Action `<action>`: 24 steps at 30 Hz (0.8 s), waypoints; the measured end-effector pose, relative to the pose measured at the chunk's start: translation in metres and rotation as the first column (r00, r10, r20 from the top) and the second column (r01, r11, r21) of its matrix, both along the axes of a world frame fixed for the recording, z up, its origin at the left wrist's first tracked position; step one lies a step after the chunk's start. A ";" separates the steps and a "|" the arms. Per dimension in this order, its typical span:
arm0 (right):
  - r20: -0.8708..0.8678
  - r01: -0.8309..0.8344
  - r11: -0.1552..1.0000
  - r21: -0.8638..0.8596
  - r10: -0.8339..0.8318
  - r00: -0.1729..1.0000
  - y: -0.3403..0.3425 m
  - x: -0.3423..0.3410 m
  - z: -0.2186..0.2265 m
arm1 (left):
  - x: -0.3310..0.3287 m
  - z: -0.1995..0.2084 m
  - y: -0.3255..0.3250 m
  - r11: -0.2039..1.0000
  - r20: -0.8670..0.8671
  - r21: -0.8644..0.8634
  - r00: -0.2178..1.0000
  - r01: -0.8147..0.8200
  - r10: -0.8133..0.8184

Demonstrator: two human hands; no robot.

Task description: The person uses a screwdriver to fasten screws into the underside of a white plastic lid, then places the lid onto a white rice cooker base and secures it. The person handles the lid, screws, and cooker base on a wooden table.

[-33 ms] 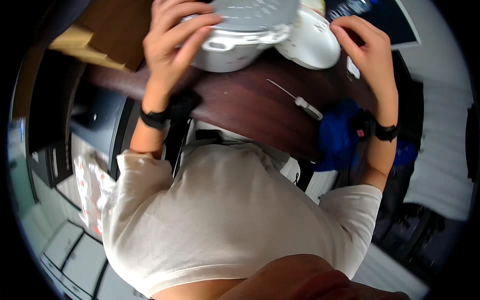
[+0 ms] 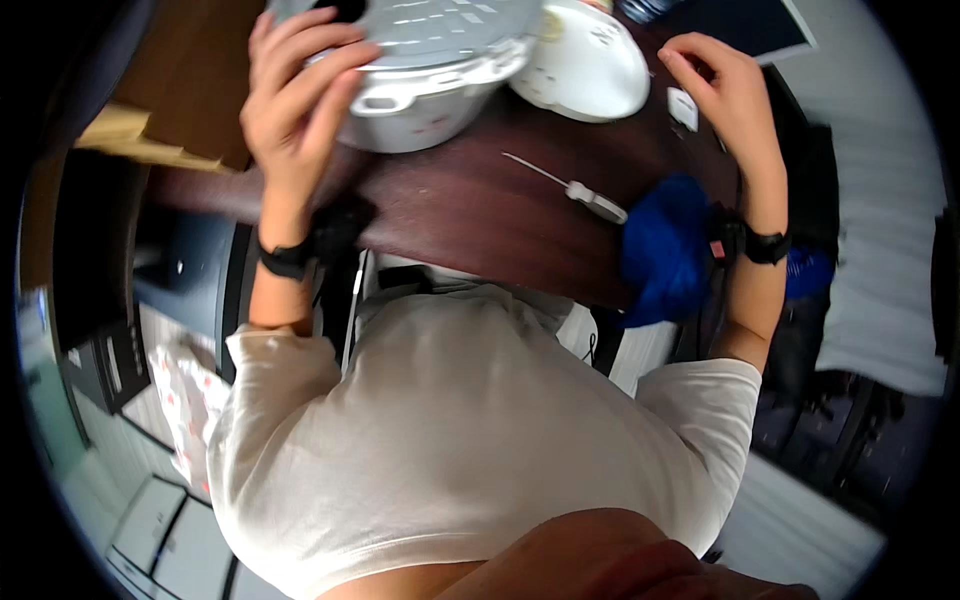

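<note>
A white lidded pot [image 2: 415, 122] with a flat grey lid [image 2: 440, 32] and a loop-shaped side lug stands on the dark brown table. At its left side, my left hand [image 2: 305, 95] grips the edge, fingers over the lid and thumb lower down. Beside the pot, on its right, lies a shallow white dish [image 2: 595, 70] with small dark marks. My right hand [image 2: 722, 85] is held in a pinch just right of the dish, apart from it. Whatever may be between its fingertips is too small to make out. A screwdriver [image 2: 590, 198] with a pale handle lies nearer me.
Blue cloth [image 2: 668, 250] bunches at the table's near right edge. A small white object [image 2: 683, 108] lies by my right hand. Behind it is a dark flat panel [image 2: 735, 30] with a pale border. Brown cardboard [image 2: 190, 80] stands at the left.
The whole view has shifted, so the pot, dish and screwdriver appear farther left. My right hand, earlier at the dish's rim, is now apart from it. My left hand stays at the pot.
</note>
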State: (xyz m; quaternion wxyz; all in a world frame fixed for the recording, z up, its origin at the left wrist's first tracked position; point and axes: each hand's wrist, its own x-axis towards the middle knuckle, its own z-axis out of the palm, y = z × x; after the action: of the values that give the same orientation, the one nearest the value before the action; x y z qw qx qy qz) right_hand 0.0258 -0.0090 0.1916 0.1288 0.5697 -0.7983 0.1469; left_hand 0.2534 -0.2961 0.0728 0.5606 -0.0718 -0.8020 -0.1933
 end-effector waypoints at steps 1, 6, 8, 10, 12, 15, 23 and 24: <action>0.050 0.171 0.973 0.153 -0.180 0.982 0.020 -0.016 -0.002 | 0.002 0.001 0.004 1.000 0.015 0.028 1.000 0.001 -0.001; 0.064 0.369 0.863 0.344 -0.414 0.908 0.123 -0.114 -0.093 | -0.004 -0.001 0.018 0.998 0.010 0.020 0.998 -0.058 0.057; 0.114 0.355 0.887 0.295 -0.401 0.909 0.149 -0.137 -0.127 | -0.006 0.000 0.022 0.998 -0.016 0.035 0.999 -0.052 0.052; 0.166 0.405 0.862 0.306 -0.467 0.869 0.149 -0.134 -0.136 | -0.006 -0.001 0.024 0.996 -0.010 0.052 0.997 -0.070 0.070; 0.178 0.438 0.820 0.370 -0.525 0.832 0.152 -0.142 -0.147 | -0.006 -0.002 0.025 0.996 -0.017 0.057 0.997 -0.074 0.075; 0.186 0.432 0.804 0.410 -0.537 0.823 0.155 -0.151 -0.154 | -0.008 -0.004 0.027 0.995 -0.039 0.063 0.996 -0.077 0.080; 0.157 0.382 0.846 0.372 -0.462 0.873 0.155 -0.152 -0.161 | -0.007 -0.005 0.028 0.994 -0.048 0.072 0.995 -0.081 0.085; 0.146 0.389 0.837 0.386 -0.472 0.870 0.156 -0.153 -0.161 | -0.007 -0.005 0.028 0.995 -0.046 0.071 0.996 -0.077 0.080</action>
State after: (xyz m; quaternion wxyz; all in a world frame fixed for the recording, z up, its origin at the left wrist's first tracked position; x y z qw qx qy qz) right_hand -0.1273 0.1473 0.0302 -0.0382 0.3663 -0.9289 0.0384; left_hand 0.2460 -0.2683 0.0678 0.5893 -0.0256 -0.7832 -0.1969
